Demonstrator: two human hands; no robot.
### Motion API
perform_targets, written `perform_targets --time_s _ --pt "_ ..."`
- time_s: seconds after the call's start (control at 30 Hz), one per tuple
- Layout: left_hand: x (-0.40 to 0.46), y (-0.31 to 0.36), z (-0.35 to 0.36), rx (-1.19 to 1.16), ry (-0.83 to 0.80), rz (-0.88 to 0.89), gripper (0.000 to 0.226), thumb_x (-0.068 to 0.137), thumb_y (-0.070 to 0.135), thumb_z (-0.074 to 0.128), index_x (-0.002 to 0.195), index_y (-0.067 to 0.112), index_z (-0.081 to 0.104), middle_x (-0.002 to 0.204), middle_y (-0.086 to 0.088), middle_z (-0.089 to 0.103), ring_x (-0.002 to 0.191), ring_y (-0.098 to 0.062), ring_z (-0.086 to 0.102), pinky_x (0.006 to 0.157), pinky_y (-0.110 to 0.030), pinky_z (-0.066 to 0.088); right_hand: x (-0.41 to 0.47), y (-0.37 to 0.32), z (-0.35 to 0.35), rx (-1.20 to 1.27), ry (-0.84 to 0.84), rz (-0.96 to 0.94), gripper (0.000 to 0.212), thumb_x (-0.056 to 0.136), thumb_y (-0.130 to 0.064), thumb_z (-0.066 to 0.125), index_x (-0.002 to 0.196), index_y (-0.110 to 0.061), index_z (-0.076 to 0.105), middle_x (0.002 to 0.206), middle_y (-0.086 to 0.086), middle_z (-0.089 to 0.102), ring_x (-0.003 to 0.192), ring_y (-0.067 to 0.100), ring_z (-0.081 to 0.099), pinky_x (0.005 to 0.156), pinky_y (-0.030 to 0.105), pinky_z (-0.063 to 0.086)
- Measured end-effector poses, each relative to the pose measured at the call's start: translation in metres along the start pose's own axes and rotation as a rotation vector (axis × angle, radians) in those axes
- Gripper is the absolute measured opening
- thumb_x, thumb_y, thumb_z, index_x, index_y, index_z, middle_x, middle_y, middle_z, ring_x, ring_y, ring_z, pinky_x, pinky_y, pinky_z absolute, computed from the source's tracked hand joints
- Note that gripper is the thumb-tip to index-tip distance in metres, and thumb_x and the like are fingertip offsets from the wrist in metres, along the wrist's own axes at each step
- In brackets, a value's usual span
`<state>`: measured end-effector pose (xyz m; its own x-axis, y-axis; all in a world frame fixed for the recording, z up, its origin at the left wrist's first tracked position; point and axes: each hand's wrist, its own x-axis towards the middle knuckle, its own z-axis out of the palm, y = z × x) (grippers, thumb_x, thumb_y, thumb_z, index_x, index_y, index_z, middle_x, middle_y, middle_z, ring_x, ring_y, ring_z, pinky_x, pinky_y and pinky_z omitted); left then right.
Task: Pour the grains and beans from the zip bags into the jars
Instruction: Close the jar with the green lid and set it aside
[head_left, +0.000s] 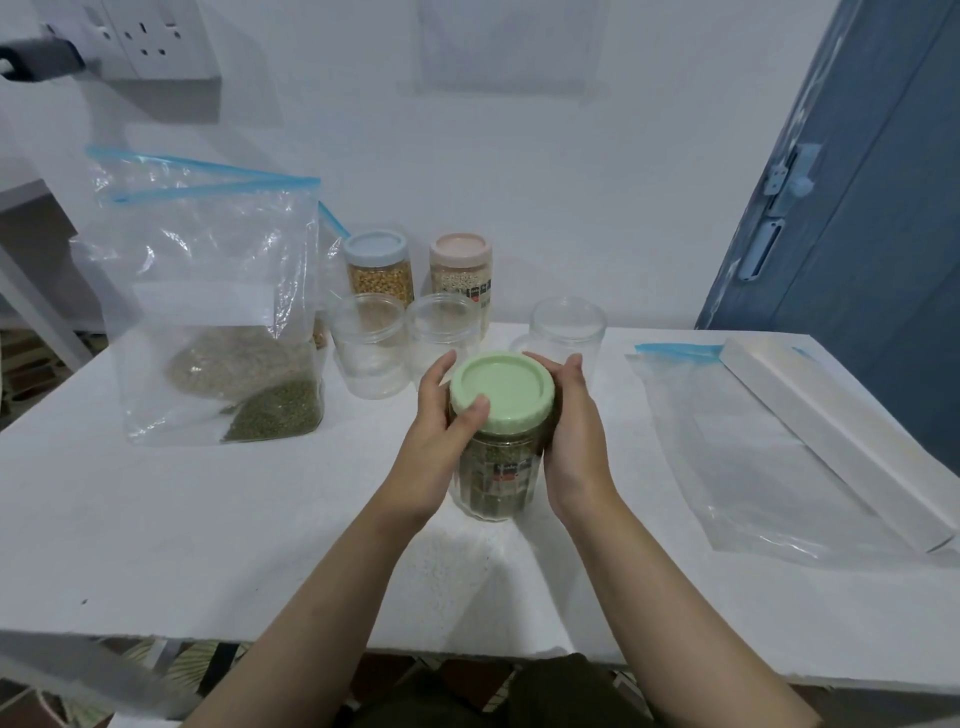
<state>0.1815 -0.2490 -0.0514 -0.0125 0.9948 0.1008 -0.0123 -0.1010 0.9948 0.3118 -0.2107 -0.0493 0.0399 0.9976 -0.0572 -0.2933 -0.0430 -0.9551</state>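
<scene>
Both hands, left (441, 426) and right (571, 421), clasp the lidded jar (493, 467); brace its body on the surface (260, 519) while twisting the lid (501, 389) squarely tight.

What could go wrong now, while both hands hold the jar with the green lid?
1. The left hand and right hand grip the green lid of the filled jar; if the lid is loose, the jar could tip and spill.
2. Three empty jars stand open just behind; pushing this jar back might knock them over.
</scene>
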Motion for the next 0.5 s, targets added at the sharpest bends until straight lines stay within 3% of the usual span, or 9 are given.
perform_targets --time_s 0.1,0.17,0.23,0.3,0.37,0.43,0.5 --pt "0.0 0.0 -0.003 0.049 0.039 -0.008 0.053 0.081 0.083 0.038 0.131 0.066 0.031 0.146 0.012 0.046 0.132 0.002 0.044 0.112 -0.028 0.036 -0.001 0.006 -0.003 0.022 0.039 -0.056 0.047 0.094 -0.061 0.038 0.103 -0.025 0.066 0.112 0.002 0.07 0.11 0.018 0.065 0.1 0.041 0.05" --pt "0.0 -0.001 -0.003 0.055 0.026 -0.002 0.061 0.077 0.087 0.038 0.133 0.063 0.03 0.145 0.013 0.047 0.13 0.004 0.045 0.11 -0.025 0.038 -0.001 0.007 -0.005 0.019 0.013 -0.067 0.042 0.101 -0.056 0.036 0.107 -0.028 0.066 0.114 -0.002 0.07 0.112 0.015 0.065 0.098 0.036 0.05" --pt "0.001 0.0 -0.002 0.042 0.021 0.014 0.059 0.084 0.072 0.045 0.137 0.053 0.027 0.137 0.01 0.053 0.118 0.009 0.053 0.099 -0.016 0.045 -0.001 0.007 -0.008 0.062 -0.019 -0.056 0.042 0.106 -0.049 0.034 0.104 -0.021 0.066 0.104 -0.005 0.073 0.103 0.012 0.066 0.087 0.027 0.052" --pt "0.0 -0.001 -0.003 0.033 0.034 0.007 0.047 0.088 0.071 0.04 0.133 0.059 0.03 0.139 0.009 0.052 0.124 0.003 0.051 0.108 -0.025 0.042 -0.001 0.005 -0.011 0.111 -0.016 -0.053 0.037 0.108 -0.041 0.034 0.098 -0.019 0.062 0.09 -0.009 0.07 0.09 0.008 0.065 0.074 0.018 0.051" --pt "-0.001 0.001 -0.005 0.056 0.013 0.008 0.052 0.082 0.084 0.035 0.131 0.066 0.032 0.146 0.013 0.046 0.134 -0.002 0.044 0.115 -0.033 0.035 0.0 0.003 -0.012 0.104 -0.071 -0.034 0.038 0.107 -0.043 0.033 0.105 -0.023 0.066 0.1 -0.008 0.071 0.096 0.007 0.066 0.077 0.018 0.05" --pt "0.001 0.001 -0.006 0.076 -0.025 0.004 0.066 0.079 0.079 0.047 0.138 0.056 0.026 0.144 0.012 0.049 0.127 0.005 0.049 0.108 -0.024 0.043 -0.001 0.002 -0.012 0.106 -0.099 -0.02 0.042 0.106 -0.044 0.032 0.102 -0.021 0.067 0.101 -0.005 0.074 0.094 0.006 0.069 0.077 0.021 0.051" --pt "-0.001 0.0 -0.006 0.078 -0.04 0.017 0.065 0.085 0.057 0.052 0.142 0.046 0.022 0.137 0.009 0.053 0.117 0.011 0.054 0.095 -0.013 0.048 0.001 0.006 -0.014 0.137 -0.061 -0.021 0.036 0.107 -0.041 0.035 0.096 -0.018 0.06 0.094 -0.003 0.069 0.086 0.007 0.067 0.07 0.019 0.051"
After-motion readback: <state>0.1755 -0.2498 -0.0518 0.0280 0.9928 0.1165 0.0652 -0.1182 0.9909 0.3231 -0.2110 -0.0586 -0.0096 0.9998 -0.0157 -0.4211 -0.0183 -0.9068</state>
